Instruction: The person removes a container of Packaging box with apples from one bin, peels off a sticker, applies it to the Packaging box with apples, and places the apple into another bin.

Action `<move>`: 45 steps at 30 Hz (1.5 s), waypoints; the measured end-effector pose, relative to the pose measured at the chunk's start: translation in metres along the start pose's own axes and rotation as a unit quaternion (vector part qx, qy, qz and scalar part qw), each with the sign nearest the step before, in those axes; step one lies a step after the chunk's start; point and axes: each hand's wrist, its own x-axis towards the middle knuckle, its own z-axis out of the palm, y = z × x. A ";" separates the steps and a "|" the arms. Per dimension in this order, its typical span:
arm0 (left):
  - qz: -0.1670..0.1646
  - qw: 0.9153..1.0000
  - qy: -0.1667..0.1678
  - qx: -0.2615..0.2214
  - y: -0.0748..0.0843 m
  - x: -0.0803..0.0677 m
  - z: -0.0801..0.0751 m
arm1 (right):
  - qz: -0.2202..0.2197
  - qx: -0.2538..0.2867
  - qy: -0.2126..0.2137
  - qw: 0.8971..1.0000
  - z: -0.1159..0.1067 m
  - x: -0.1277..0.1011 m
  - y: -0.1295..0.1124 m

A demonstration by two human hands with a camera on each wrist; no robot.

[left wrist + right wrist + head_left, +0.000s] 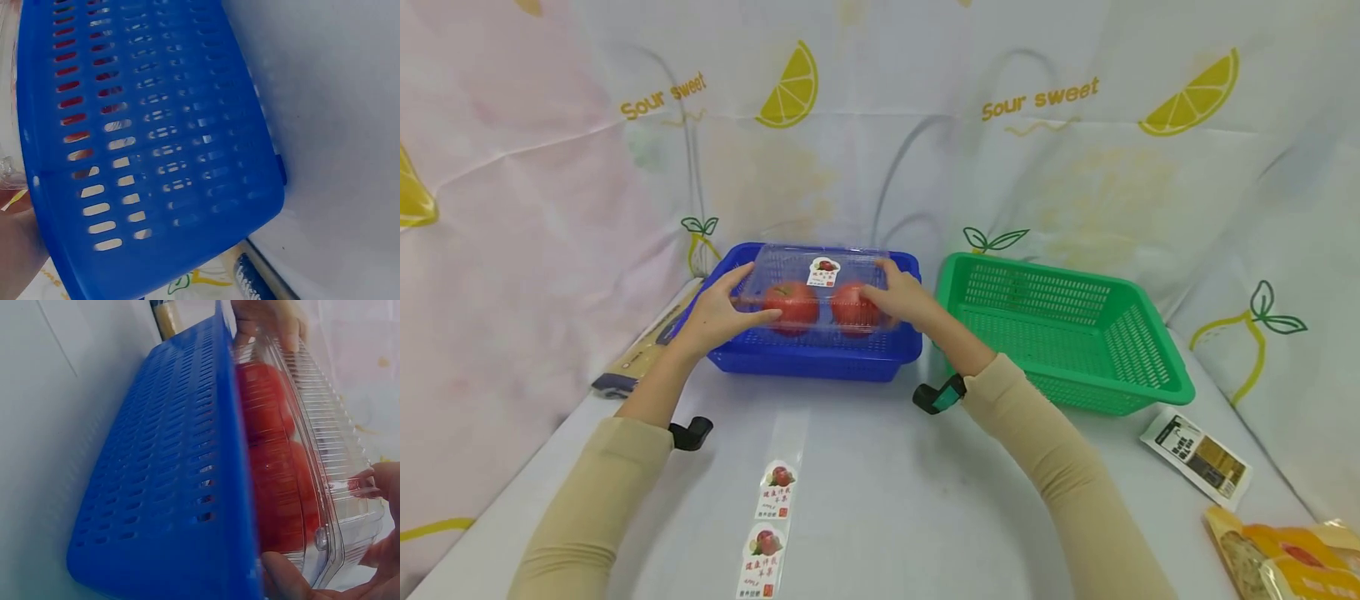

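A clear plastic clamshell box with two red apples inside is held between both hands at the blue basket. Its lid carries a white apple sticker. The left hand grips one end of the box, thumb along the near side. At the opposite end, the right hand grips it with fingers on top. In the right wrist view the box's lower part sits behind the basket's rim, and the lid is down over the apples. The basket wall mostly hides the box in the left wrist view.
A green basket stands to the right. A strip of apple stickers lies on the white table in front. Small pouch and yellow food bag lie at the right; a tan-and-navy package lies left of the blue basket.
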 end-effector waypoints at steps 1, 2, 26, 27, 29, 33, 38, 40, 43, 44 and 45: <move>-0.001 1.000 -0.006 0.003 -0.001 0.001 0.000 | 0.000 0.001 -0.001 1.000 0.001 0.001 0.002; -0.003 1.000 -0.011 0.003 -0.002 0.002 0.000 | 0.002 0.000 -0.002 1.000 0.003 0.003 0.003; -0.033 0.991 -0.107 0.071 -0.014 0.015 -0.001 | 0.034 -0.001 0.004 0.999 0.030 0.021 0.017; -0.035 0.991 -0.110 0.072 -0.015 0.015 -0.001 | 0.035 -0.003 0.004 0.999 0.031 0.021 0.017; -0.037 0.990 -0.114 0.073 -0.017 0.016 0.000 | 0.038 -0.005 0.004 0.999 0.033 0.022 0.018; -0.043 0.988 -0.121 0.083 -0.021 0.019 0.000 | 0.041 -0.008 0.004 0.999 0.037 0.023 0.019; -0.044 0.986 -0.130 0.094 -0.023 0.020 -0.001 | 0.049 0.000 0.000 0.999 0.041 0.025 0.021; -0.045 0.985 -0.134 0.095 -0.023 0.020 -0.001 | 0.052 -0.001 -0.001 0.999 0.043 0.027 0.022; -0.046 0.985 -0.138 0.096 -0.023 0.020 0.000 | 0.054 -0.004 -0.003 0.999 0.043 0.028 0.023; -0.046 0.984 -0.139 0.097 -0.023 0.021 0.000 | 0.053 -0.006 -0.004 0.999 0.043 0.029 0.023; -0.044 0.984 -0.139 0.098 -0.024 0.021 0.000 | 0.052 -0.013 -0.002 0.999 0.043 0.029 0.023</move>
